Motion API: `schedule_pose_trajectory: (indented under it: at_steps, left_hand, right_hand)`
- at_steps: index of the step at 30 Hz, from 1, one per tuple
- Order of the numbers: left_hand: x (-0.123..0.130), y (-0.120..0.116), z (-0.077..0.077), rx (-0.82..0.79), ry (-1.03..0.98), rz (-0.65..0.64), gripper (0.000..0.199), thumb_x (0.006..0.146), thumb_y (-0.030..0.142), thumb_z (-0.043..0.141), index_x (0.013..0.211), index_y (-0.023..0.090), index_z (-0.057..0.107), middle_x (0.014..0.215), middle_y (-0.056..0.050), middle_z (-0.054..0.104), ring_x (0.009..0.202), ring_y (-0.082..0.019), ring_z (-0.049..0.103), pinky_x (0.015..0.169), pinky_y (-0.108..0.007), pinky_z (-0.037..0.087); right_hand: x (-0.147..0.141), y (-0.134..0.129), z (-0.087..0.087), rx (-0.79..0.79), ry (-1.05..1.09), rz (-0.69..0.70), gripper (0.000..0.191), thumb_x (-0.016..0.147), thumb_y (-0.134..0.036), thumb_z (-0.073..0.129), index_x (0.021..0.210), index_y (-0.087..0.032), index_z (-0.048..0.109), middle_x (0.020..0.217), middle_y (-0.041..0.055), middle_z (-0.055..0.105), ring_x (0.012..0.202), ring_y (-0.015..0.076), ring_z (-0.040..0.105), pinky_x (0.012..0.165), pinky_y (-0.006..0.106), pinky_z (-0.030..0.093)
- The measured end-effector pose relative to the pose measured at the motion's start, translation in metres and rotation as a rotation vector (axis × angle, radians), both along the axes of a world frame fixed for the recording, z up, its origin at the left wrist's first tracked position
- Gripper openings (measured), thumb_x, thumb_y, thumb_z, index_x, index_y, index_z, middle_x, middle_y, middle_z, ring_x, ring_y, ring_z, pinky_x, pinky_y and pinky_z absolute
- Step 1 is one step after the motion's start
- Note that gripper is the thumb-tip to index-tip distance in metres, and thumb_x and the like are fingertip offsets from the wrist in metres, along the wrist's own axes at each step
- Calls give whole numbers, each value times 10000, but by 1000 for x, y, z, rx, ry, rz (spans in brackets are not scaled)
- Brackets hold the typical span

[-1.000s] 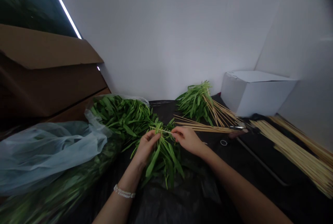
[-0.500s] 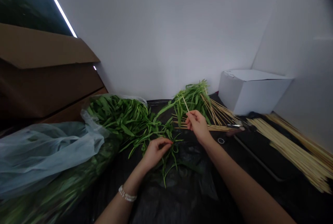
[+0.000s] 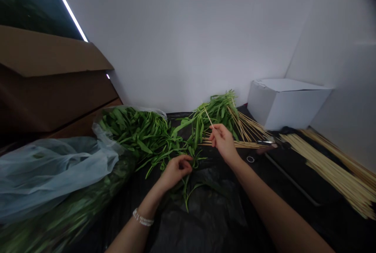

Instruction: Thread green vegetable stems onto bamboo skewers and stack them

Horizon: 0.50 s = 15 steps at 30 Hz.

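Note:
My right hand (image 3: 223, 143) pinches a thin wooden stick (image 3: 208, 116), which points up and to the left. Green leaves (image 3: 199, 127) hang beside the stick's upper end; whether they are fixed to it is unclear. Lower and further left, my left hand (image 3: 175, 172) has its fingers curled, with a gap between thumb and forefinger and nothing visible in it. Loose leafy stems (image 3: 188, 194) lie just under and beyond its fingertips on the black plastic sheet (image 3: 205, 221). Behind my right hand rests a pile of leafy sticks (image 3: 220, 108).
A plastic bag (image 3: 58, 170) of greens lies at the left, before a cardboard box (image 3: 53, 96). On the right are a white box (image 3: 288, 102), a dark flat object (image 3: 305, 174), a small ring (image 3: 250, 159) and bundled sticks (image 3: 331, 170).
The thumb and forefinger of my left hand have parted from a pinch at the stems. Leaves near the stick have shifted slightly; my right hand has barely moved.

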State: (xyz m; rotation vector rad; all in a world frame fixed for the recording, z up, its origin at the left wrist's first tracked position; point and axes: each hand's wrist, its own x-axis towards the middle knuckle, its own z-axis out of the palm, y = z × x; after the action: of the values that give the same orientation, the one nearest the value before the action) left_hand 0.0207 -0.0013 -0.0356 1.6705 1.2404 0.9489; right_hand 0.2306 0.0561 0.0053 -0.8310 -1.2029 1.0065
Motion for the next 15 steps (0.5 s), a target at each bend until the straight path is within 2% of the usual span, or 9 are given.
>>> schedule_pose_trajectory:
  at_steps: [2,4,6,9,11,15]
  left_hand:
    - [-4,2,5,-18,-130,28,306,679,247,761,969,170,702,709,-26,686,634,-148,598,643,-252,438]
    - [-5,1,9,55,-164,111,267,743,318,726,966,173,711,780,-45,696,686,-156,606,666,-256,445]
    - [-1,-1,10,170,-84,137,250,826,362,645,988,188,721,917,-70,712,824,-189,625,763,-288,458]
    - [6,-5,8,289,166,30,299,900,373,548,1096,219,713,1068,-76,712,1028,-230,592,923,-338,416]
    - [8,-7,6,296,269,2,342,929,388,498,1155,218,691,974,-65,732,1008,-228,594,918,-333,410]
    - [7,-6,2,178,329,12,409,959,442,408,1003,180,719,592,-6,653,651,-180,593,706,-278,428]
  right_hand:
    - [0,-3,3,26,12,-2,255,831,-433,551,942,-203,540,582,-70,557,385,69,436,380,196,312]
    - [1,-7,7,39,40,1,252,843,-440,548,938,-207,536,585,-68,562,391,68,443,382,193,307]
    - [1,-11,11,55,69,-7,257,850,-456,556,924,-211,531,581,-67,564,398,70,449,384,191,299]
    - [1,-14,13,80,58,-26,261,832,-454,611,900,-216,530,566,-72,563,389,72,424,386,196,288]
    - [0,-13,12,86,25,-28,244,827,-433,631,889,-218,532,552,-73,557,390,74,407,392,201,284]
    - [-1,-10,7,99,3,-24,207,848,-410,602,889,-219,531,547,-68,545,426,90,430,414,207,296]
